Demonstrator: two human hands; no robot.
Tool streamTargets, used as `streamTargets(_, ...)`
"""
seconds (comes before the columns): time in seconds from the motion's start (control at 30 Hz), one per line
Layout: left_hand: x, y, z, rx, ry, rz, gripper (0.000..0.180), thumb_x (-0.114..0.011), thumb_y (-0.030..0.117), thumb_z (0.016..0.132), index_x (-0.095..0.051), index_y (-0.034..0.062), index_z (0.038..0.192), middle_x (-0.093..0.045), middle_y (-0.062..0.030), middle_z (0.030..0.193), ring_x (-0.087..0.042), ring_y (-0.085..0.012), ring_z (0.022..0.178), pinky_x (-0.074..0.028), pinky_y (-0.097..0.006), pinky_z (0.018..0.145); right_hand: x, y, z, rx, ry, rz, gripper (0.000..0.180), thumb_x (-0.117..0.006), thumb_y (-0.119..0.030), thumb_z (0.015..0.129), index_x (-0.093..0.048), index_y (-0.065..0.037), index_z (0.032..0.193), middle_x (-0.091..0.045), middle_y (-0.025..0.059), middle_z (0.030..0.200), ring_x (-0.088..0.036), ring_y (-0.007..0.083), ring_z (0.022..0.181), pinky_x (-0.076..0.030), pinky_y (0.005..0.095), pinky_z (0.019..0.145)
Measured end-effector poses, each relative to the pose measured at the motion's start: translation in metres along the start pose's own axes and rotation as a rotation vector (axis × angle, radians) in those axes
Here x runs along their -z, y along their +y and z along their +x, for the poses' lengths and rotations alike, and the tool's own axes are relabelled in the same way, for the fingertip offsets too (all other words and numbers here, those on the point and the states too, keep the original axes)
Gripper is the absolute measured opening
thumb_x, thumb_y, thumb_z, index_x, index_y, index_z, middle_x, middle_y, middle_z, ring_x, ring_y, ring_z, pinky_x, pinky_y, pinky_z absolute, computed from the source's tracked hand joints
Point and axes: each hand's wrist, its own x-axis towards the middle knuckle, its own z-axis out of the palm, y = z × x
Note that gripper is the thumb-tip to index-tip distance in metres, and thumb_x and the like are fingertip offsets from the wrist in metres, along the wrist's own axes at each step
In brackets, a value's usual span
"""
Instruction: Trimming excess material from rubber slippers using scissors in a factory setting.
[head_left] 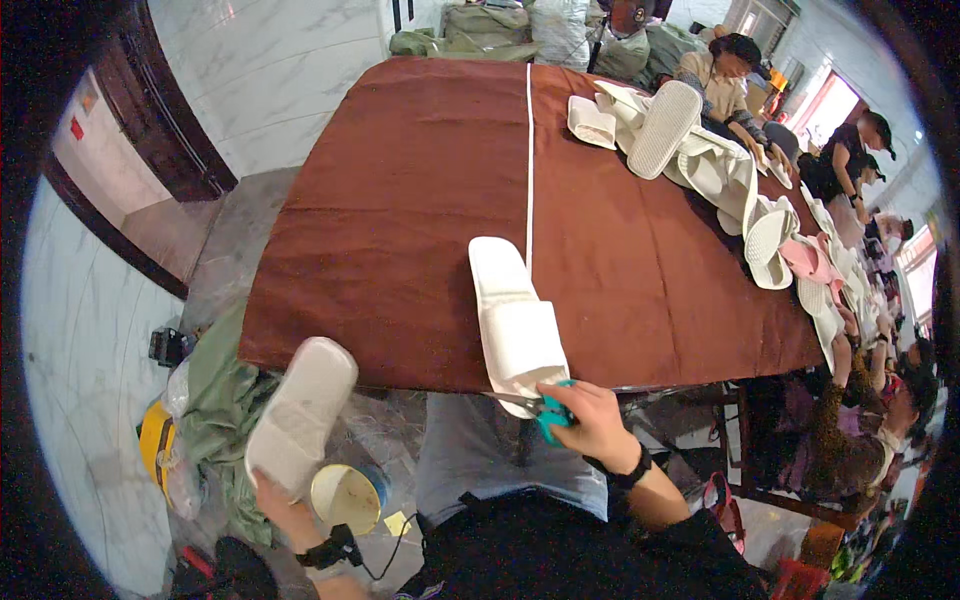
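A white slide slipper [305, 410], slightly blurred, is gripped at its lower end by my left hand [285, 515], off the table's left front corner. My right hand [595, 425] is closed round scissors [555, 412] with teal handles. Their blades point left, over the near end of a second white slipper [522, 335]. That slipper lies on the brown-covered table [400, 220] with its near end at the front edge, its strap facing up. Whether the blades touch it, I cannot tell.
Several white slippers [665, 130] and a pink slipper [808, 258] are heaped along the table's right side, where people [725, 75] work. A bucket [347, 497] stands on the floor below my left hand. Green sacking [222, 385] lies by the left wall.
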Motion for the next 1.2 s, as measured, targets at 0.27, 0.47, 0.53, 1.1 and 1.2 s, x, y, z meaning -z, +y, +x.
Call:
streamTargets(0.27, 0.019, 0.046, 0.001, -0.161, -0.063, 0.099, 0.052, -0.054, 0.037, 0.09, -0.044, 0.0015, 0.126, -0.05, -0.0152, 0.123, -0.052, -0.0268, 0.11, -0.043, -0.04, 0.091, 0.051, -0.001, -0.031, -0.696, 0.807, 1.091, 0.05, -0.064, -0.003, 0.073, -0.044, -0.006, 0.119, -0.055, 0.0077, 0.105, -0.056, 0.0193, 0.094, -0.046, 0.0312, 0.082)
streamTargets(0.47, -0.092, 0.028, -0.035, -0.006, -0.149, 0.143, 0.03, -0.052, 0.024, 0.093, -0.053, -0.0004, 0.11, -0.059, -0.0118, 0.107, -0.06, -0.0208, 0.091, -0.051, -0.033, 0.076, 0.052, 0.013, -0.065, -0.907, 0.819, 1.384, 0.046, -0.058, -0.005, 0.078, -0.047, -0.008, 0.123, -0.059, 0.0064, 0.108, -0.059, 0.0201, 0.098, -0.051, 0.0335, 0.081)
streamTargets(0.53, -0.105, 0.021, -0.039, 0.063, -0.278, 0.126, 0.028, -0.052, 0.023, 0.093, -0.054, -0.0005, 0.108, -0.06, -0.0104, 0.102, -0.061, -0.0192, 0.087, -0.051, -0.032, 0.073, 0.051, 0.01, -0.07, -0.864, 0.886, 1.462, 0.046, -0.058, -0.003, 0.079, -0.047, -0.008, 0.123, -0.059, 0.0057, 0.107, -0.06, 0.0195, 0.098, -0.051, 0.0325, 0.08)
streamTargets(1.1, -0.223, -0.05, -0.117, 0.444, -0.889, 0.123, 0.038, -0.032, 0.027, 0.099, -0.047, -0.0032, 0.117, -0.058, -0.0148, 0.112, -0.059, -0.0231, 0.102, -0.049, -0.035, 0.087, 0.052, 0.012, -0.119, -0.75, 0.522, 0.665, 0.039, -0.072, -0.011, 0.077, -0.047, -0.007, 0.107, -0.047, -0.0027, 0.073, -0.042, 0.0057, 0.059, -0.036, 0.0222, 0.053)
streamTargets(1.2, -0.232, -0.056, -0.123, 0.597, -0.959, 0.121, 0.046, -0.029, 0.034, 0.099, -0.045, -0.003, 0.119, -0.056, -0.0157, 0.116, -0.056, -0.0263, 0.107, -0.048, -0.038, 0.09, 0.053, 0.04, -0.133, -0.829, 0.546, 0.87, 0.033, -0.069, -0.013, 0.08, -0.048, -0.01, 0.105, -0.048, -0.0036, 0.082, -0.046, 0.0045, 0.07, -0.037, 0.0212, 0.059)
